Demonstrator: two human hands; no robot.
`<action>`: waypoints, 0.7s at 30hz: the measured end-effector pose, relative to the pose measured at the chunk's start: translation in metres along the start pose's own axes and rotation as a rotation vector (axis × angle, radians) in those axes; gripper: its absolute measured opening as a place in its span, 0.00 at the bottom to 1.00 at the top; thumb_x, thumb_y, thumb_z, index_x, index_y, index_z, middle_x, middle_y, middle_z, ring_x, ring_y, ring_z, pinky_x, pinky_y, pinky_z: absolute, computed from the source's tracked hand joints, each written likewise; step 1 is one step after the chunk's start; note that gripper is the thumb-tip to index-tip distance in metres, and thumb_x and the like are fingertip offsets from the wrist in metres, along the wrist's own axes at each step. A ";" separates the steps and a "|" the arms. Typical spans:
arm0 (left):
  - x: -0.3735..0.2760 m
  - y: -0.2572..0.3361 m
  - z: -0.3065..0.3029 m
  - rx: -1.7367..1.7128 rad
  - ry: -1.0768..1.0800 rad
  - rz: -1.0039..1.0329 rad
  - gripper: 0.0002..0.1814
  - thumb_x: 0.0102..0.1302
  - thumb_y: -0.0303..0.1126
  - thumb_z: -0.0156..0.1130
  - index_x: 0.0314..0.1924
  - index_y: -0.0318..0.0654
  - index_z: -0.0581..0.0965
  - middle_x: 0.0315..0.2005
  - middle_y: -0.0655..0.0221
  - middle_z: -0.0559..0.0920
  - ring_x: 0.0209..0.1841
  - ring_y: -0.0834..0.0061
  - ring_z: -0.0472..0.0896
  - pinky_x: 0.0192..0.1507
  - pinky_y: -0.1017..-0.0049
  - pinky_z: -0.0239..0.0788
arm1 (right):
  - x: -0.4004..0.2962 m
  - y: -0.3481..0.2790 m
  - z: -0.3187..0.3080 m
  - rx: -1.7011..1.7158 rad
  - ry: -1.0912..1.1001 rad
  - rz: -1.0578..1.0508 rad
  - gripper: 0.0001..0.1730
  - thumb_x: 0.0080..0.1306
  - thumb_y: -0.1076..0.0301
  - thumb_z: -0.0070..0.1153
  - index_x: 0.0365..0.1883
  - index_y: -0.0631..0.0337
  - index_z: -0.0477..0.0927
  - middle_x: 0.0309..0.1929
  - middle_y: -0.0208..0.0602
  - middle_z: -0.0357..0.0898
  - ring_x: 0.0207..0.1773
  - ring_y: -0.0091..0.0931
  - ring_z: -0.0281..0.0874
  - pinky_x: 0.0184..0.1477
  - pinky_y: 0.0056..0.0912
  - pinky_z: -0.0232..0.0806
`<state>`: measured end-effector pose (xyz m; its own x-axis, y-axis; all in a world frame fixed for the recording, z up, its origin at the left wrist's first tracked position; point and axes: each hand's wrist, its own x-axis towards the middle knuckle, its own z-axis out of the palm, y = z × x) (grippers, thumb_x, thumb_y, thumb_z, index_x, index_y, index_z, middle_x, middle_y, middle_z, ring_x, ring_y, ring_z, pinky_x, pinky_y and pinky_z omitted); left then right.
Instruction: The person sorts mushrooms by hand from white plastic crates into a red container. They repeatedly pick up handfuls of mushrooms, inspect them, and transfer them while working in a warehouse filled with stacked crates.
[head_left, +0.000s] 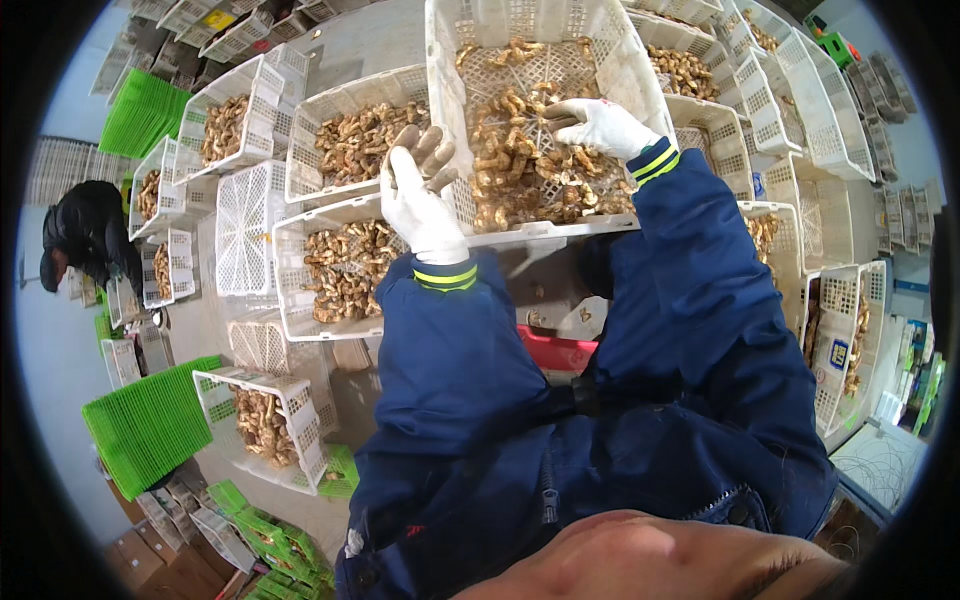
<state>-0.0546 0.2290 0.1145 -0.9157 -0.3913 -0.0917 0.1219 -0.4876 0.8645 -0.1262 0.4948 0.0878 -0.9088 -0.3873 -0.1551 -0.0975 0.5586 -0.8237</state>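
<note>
Before me stands a white plastic crate (655, 112) with a lattice floor and a layer of brown mushrooms (517, 154) in it. My right hand (600, 127), in a white glove with tan-coated fingers, hovers low over these mushrooms at the crate's right side. Its thumb and fingers are apart, and I see nothing gripped between them. At the crate's left wall is my left hand (420, 187), gloved alike, palm turned partly up and fingers spread. It holds nothing. Beneath and beyond it, two more white crates hold mushrooms (352, 266) and mushrooms (367, 142).
More white crates of mushrooms (681, 73) stand along the right. At left are an upturned white crate (247, 229), a tilted crate (289, 397) and stacked green plastic trays (146, 424). A person in dark clothing (94, 232) bends over crates at far left. Something red (555, 349) lies below me.
</note>
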 end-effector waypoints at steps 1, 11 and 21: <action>-0.001 0.001 0.000 -0.013 0.011 -0.003 0.21 0.78 0.42 0.47 0.59 0.33 0.73 0.48 0.56 0.84 0.41 0.69 0.86 0.35 0.80 0.76 | 0.005 -0.002 0.005 -0.096 0.045 -0.015 0.23 0.65 0.60 0.60 0.57 0.58 0.80 0.47 0.39 0.86 0.53 0.29 0.83 0.56 0.31 0.72; 0.007 0.005 -0.002 -0.022 -0.015 -0.111 0.24 0.79 0.45 0.48 0.60 0.32 0.73 0.49 0.58 0.82 0.42 0.72 0.84 0.39 0.80 0.74 | 0.131 -0.007 0.089 -0.898 -0.128 0.212 0.25 0.62 0.46 0.59 0.47 0.57 0.85 0.47 0.48 0.85 0.51 0.42 0.83 0.52 0.47 0.74; 0.008 -0.016 -0.001 0.193 -0.221 -0.116 0.17 0.74 0.29 0.52 0.59 0.31 0.74 0.50 0.59 0.83 0.46 0.75 0.84 0.41 0.81 0.74 | 0.059 -0.037 0.012 0.125 -0.019 0.209 0.23 0.72 0.56 0.54 0.59 0.61 0.79 0.28 0.37 0.85 0.27 0.24 0.84 0.31 0.28 0.72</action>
<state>-0.0634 0.2331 0.0992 -0.9828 -0.1523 -0.1044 -0.0444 -0.3537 0.9343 -0.1715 0.4425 0.1026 -0.8960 -0.2869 -0.3389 0.1442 0.5339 -0.8332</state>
